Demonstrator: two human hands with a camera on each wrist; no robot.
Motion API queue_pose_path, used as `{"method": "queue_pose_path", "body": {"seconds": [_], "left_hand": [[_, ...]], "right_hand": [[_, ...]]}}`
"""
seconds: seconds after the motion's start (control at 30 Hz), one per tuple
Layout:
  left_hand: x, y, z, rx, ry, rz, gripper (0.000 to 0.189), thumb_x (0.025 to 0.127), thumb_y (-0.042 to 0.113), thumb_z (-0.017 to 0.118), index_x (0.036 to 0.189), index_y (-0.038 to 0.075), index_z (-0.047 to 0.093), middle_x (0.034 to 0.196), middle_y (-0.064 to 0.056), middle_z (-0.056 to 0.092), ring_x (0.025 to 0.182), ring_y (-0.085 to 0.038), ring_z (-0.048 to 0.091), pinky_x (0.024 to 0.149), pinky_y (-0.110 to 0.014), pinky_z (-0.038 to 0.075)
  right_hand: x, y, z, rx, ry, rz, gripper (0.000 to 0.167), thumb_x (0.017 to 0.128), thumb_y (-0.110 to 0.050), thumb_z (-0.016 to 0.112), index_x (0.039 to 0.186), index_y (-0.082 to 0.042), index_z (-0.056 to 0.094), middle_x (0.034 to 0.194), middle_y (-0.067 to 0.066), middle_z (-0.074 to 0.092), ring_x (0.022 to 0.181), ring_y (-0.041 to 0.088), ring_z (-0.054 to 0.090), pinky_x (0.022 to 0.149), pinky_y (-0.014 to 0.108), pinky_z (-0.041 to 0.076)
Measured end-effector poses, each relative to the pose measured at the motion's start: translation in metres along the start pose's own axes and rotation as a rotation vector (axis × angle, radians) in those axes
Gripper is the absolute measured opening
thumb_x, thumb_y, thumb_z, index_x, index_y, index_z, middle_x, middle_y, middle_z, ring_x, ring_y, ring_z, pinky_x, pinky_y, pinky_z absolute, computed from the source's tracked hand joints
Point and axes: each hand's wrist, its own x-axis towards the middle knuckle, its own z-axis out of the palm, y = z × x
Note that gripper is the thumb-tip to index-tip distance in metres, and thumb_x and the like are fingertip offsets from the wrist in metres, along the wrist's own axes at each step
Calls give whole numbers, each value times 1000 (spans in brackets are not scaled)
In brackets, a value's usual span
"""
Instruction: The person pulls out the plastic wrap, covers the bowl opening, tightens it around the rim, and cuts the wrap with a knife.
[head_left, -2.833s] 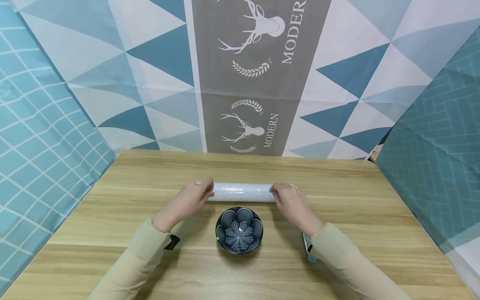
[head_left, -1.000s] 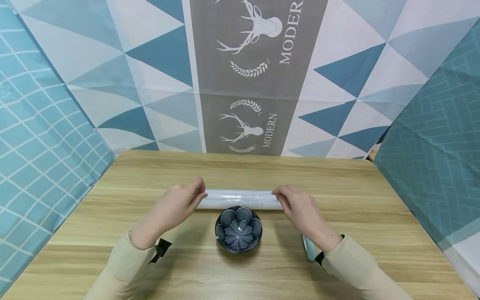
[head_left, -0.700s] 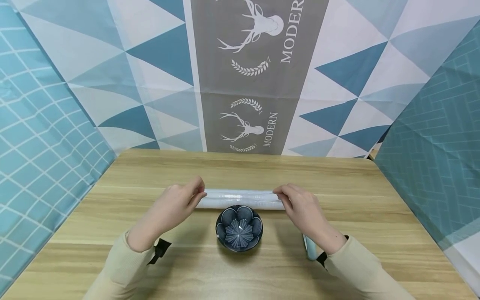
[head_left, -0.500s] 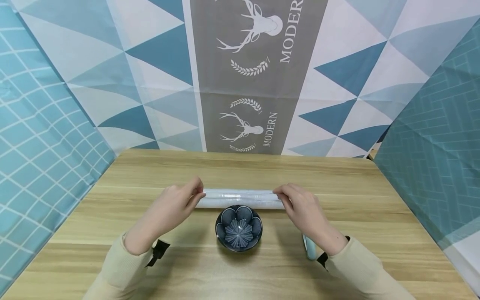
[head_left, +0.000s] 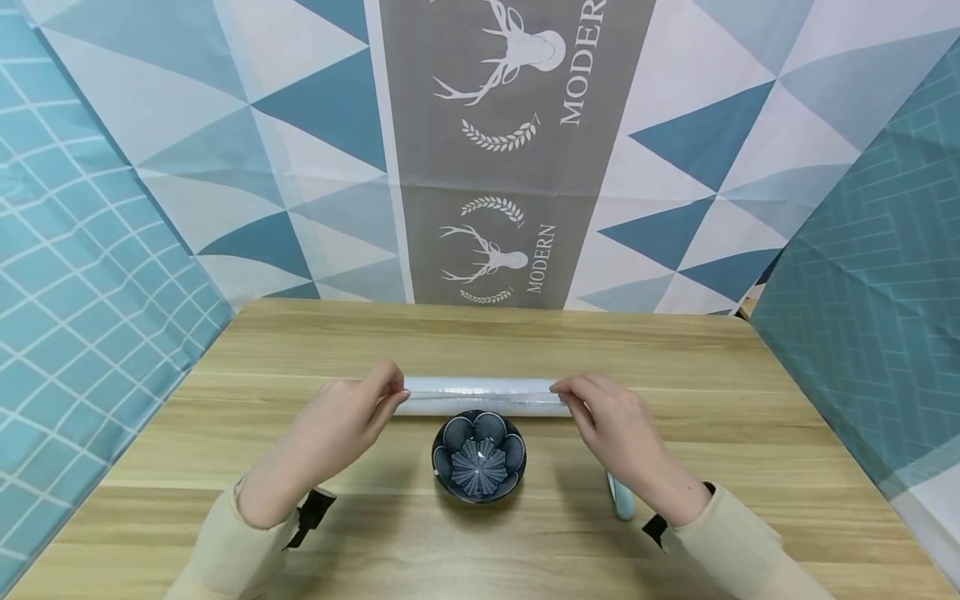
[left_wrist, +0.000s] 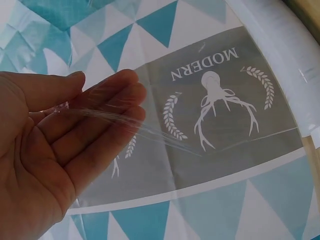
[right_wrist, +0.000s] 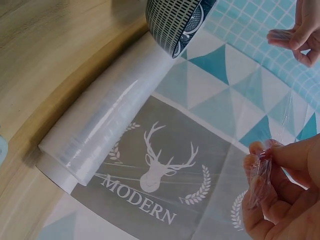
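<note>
A roll of cling film [head_left: 431, 407] [right_wrist: 105, 110] lies crosswise on the table, just behind a dark blue patterned bowl [head_left: 478, 460] [right_wrist: 175, 25]. My left hand [head_left: 341, 429] [left_wrist: 55, 145] pinches the film's loose edge between thumb and index finger; its other fingers extend under the film in the left wrist view. At the opposite end, my right hand [head_left: 618, 429] [right_wrist: 290, 190] pinches the edge, with film bunched over its fingertips. Between both hands a thin clear strip of film [left_wrist: 130, 122] is stretched, raised from the roll. Inside the bowl, only its flower pattern shows.
A light teal object [head_left: 621, 497] lies on the wooden table [head_left: 480, 558] beside my right wrist, partly hidden by it. Patterned cloth [head_left: 487, 167] hangs behind the table and along both sides.
Since the earliest frame, the roll has shifted toward the bowl. Both hands have moved slightly apart and my forearms have drawn back, and the film edge now shows lifted between the hands.
</note>
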Motion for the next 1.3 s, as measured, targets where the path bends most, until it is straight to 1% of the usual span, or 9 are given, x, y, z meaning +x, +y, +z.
{"method": "queue_pose_path", "body": {"seconds": [0.2,0.47,0.77,0.9,1.03,1.1,1.23,1.27,1.3], "left_hand": [[-5,3,-2,14,34,19,15,84,9,61,89,13,48,56,12,37,44,1,26,41,-16,26],[-11,9,-5,52,89,82,17,81,6,63,88,11,48,59,12,45,46,1,33,43,-16,31],[-22,15,-6,45,90,118,9,87,15,59,88,13,50,60,13,44,48,3,31,42,-12,26],[-27,17,-4,31,83,138,7,90,18,56,89,13,51,64,14,51,50,4,32,43,-10,27],[-33,19,-2,18,92,149,7,91,20,53,89,13,52,71,13,57,55,5,41,46,-11,35],[-36,20,-1,16,99,150,10,93,23,50,88,14,52,73,13,57,57,5,42,48,-11,36],[-42,21,0,21,98,148,14,95,27,47,87,16,51,73,15,52,57,5,38,47,-11,34],[-44,22,0,17,94,148,13,94,27,47,87,17,51,74,15,51,57,5,38,48,-11,34],[-46,22,1,13,90,148,13,94,27,47,87,17,51,74,16,49,57,4,38,48,-11,34]], "right_hand": [[-1,-2,-4,-1,15,-36,16,77,1,67,89,-11,68,79,-3,64,71,9,58,58,24,48],[-4,-6,-11,-4,20,-68,18,76,2,67,88,-12,68,78,-4,63,68,7,55,57,22,47],[-12,-10,-16,9,20,-80,21,73,3,69,89,-11,68,80,-4,64,69,6,56,59,23,48],[-17,-13,-17,-1,10,-55,26,72,0,71,96,-9,66,79,-2,66,68,6,58,57,21,48],[-21,-16,-18,-9,-19,-17,33,72,-5,73,103,-7,62,79,-2,66,67,3,57,55,18,47],[-24,-17,-18,-2,-14,-28,29,73,-6,72,100,-8,62,79,-2,66,69,3,58,56,19,48],[-29,-18,-17,9,15,-83,6,83,-15,64,88,-11,64,79,-4,65,71,5,58,60,22,49],[-31,-18,-17,11,20,-94,5,85,-17,61,86,-12,64,79,-5,65,71,5,58,61,22,49],[-32,-18,-17,15,21,-104,10,89,-20,58,84,-13,64,79,-6,65,71,5,58,61,22,48]]}}
